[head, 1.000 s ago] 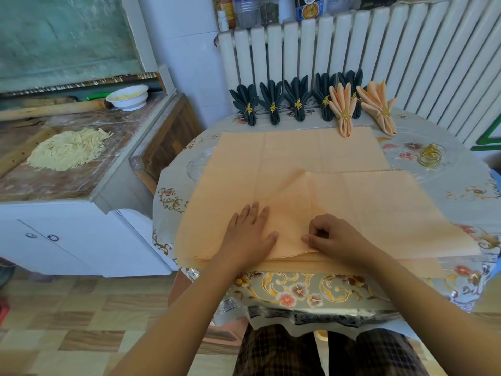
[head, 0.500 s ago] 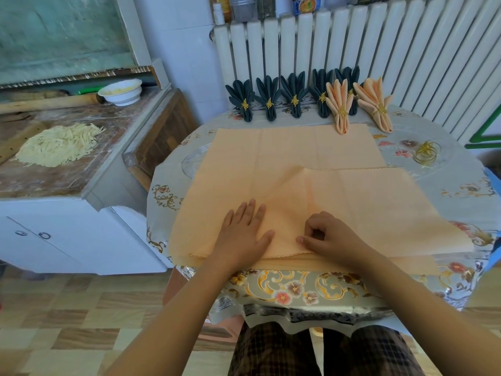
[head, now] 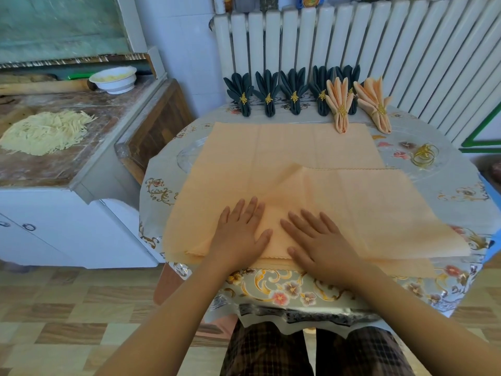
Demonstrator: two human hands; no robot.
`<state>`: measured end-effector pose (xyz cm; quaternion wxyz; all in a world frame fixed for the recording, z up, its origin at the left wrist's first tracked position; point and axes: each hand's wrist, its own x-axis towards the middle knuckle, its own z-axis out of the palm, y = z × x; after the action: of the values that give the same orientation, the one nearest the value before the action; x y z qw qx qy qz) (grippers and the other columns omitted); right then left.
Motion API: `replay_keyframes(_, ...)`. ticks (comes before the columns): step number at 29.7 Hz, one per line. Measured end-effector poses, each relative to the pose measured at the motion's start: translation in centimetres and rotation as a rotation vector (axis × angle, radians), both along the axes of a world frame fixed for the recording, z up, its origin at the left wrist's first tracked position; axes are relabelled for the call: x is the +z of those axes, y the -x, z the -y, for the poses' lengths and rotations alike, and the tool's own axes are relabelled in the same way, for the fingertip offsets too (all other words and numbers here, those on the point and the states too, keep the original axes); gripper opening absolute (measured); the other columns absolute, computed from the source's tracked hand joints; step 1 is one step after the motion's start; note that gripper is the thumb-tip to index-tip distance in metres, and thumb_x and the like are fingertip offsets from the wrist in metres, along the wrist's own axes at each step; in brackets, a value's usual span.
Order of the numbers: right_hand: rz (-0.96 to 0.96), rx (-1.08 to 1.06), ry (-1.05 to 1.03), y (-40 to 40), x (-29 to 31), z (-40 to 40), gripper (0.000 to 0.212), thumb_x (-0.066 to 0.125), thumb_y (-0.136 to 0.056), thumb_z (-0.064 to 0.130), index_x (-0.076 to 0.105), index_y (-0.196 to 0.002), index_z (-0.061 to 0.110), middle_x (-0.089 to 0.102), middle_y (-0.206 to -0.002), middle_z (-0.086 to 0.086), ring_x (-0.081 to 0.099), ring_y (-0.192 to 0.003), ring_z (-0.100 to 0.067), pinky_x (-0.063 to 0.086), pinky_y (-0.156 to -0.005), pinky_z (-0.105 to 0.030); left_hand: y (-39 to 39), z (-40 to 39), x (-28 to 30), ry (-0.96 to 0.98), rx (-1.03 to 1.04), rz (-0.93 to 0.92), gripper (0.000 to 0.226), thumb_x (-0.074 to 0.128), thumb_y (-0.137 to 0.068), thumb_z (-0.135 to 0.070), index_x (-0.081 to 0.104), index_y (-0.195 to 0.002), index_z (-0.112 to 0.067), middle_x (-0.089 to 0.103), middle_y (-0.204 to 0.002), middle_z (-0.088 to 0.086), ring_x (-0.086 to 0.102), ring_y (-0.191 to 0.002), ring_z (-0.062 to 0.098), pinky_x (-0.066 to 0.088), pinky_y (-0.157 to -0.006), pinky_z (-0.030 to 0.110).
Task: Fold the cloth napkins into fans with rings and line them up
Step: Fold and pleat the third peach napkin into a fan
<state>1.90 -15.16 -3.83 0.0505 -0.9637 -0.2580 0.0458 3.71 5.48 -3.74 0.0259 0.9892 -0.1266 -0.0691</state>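
While both hands lie flat, the head view shows a peach napkin [head: 284, 147] spread over the round table [head: 461, 191], its near-right part folded over into a second layer. The left hand [head: 238, 234] presses the cloth with straight fingers held close together; the right hand [head: 322, 240] rests just beside it, fingers spread, holding nothing. Along the table's far edge, before the radiator [head: 352, 36], stand dark green fans [head: 267, 93] in gold rings, with two peach fans [head: 357, 104] at their right end. Loose gold rings [head: 424, 156] lie to the right of the napkin. On the counter at left sit cut noodles [head: 46, 131] and a white bowl [head: 113, 80].
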Motion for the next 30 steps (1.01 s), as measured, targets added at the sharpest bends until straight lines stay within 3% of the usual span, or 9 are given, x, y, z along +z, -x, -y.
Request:
replay_keyframes(4, 0.052, -0.075, -0.012, -1.5, 2.1, -1.5, 0.084, -0.014, -0.073, 0.053, 0.014, -0.150, 0.032, 0.007, -0.158, 0.008, -0.001, -0.145, -0.011, -0.011, -0.114, -0.033, 0.1, 0.0, -0.1, -0.006, 0.001, -0.012, 0.064, 0.015, -0.098, -0.055, -0.008, -0.152, -0.029, -0.014, -0.160, -0.007, -0.014, -0.147, 0.017, -0.006, -0.118, 0.046)
replay_keyframes(7, 0.006, -0.133, -0.142, -4.6, 2.2, -3.6, 0.054, 0.010, -0.099, 0.040, 0.013, -0.151, 0.025, 0.005, -0.159, 0.005, 0.000, -0.145, -0.010, -0.006, -0.114, -0.028, 0.0, 0.0, -0.1, 0.015, -0.001, 0.000, 0.064, 0.015, -0.098, -0.056, -0.008, -0.152, -0.031, -0.014, -0.159, -0.008, -0.014, -0.147, 0.017, -0.006, -0.118, 0.046)
replay_keyframes(9, -0.062, -0.135, -0.144, -6.5, 1.4, -4.7, 0.050, 0.018, -0.103, 0.033, 0.009, -0.152, 0.023, 0.003, -0.159, 0.004, -0.001, -0.145, -0.010, -0.005, -0.116, -0.030, -0.1, 0.1, -0.1, 0.023, -0.006, 0.001, 0.064, 0.015, -0.098, -0.056, -0.008, -0.152, -0.031, -0.013, -0.160, -0.009, -0.014, -0.147, 0.017, -0.006, -0.118, 0.046)
replay_keyframes(15, -0.060, -0.227, -0.043, -9.4, -0.6, -4.0, 0.051, 0.014, -0.102, 0.039, 0.004, -0.151, 0.030, 0.001, -0.158, 0.011, -0.004, -0.145, -0.011, -0.006, -0.117, -0.037, -0.2, 0.0, -0.1, 0.009, 0.007, -0.005, 0.064, 0.016, -0.098, -0.055, -0.007, -0.152, -0.030, -0.013, -0.160, -0.007, -0.015, -0.147, 0.017, -0.008, -0.118, 0.045)
replay_keyframes(23, -0.106, -0.436, 0.020, -12.3, -0.1, -1.6, 0.053, 0.009, -0.101, 0.037, -0.003, -0.151, 0.024, -0.005, -0.159, 0.006, -0.010, -0.145, -0.020, -0.011, -0.116, -0.044, -0.2, 0.0, -0.1, -0.002, 0.005, -0.029, 0.064, 0.014, -0.098, -0.055, -0.008, -0.152, -0.029, -0.015, -0.159, -0.007, -0.016, -0.146, 0.017, -0.008, -0.118, 0.046)
replay_keyframes(27, 0.036, -0.369, 0.005, -8.1, 0.9, -2.5, 0.056, 0.013, -0.102, 0.037, -0.003, -0.151, 0.015, -0.007, -0.159, -0.001, -0.013, -0.145, -0.019, -0.010, -0.117, -0.039, 0.1, -0.1, 0.1, -0.010, 0.008, -0.041, 0.064, 0.015, -0.098, -0.055, -0.008, -0.152, -0.029, -0.015, -0.159, -0.007, -0.016, -0.146, 0.017, -0.008, -0.118, 0.045)
replay_keyframes(30, 0.000, -0.277, -0.015, -2.6, 1.2, -2.5, 0.061, 0.014, -0.100, 0.044, -0.003, -0.151, 0.015, -0.006, -0.159, -0.001, -0.013, -0.145, -0.016, -0.013, -0.116, -0.036, -0.3, -0.2, 0.2, -0.005, 0.008, -0.041, 0.065, 0.015, -0.098, -0.055, -0.009, -0.152, -0.029, -0.016, -0.159, -0.007, -0.016, -0.146, 0.017, -0.007, -0.118, 0.046)
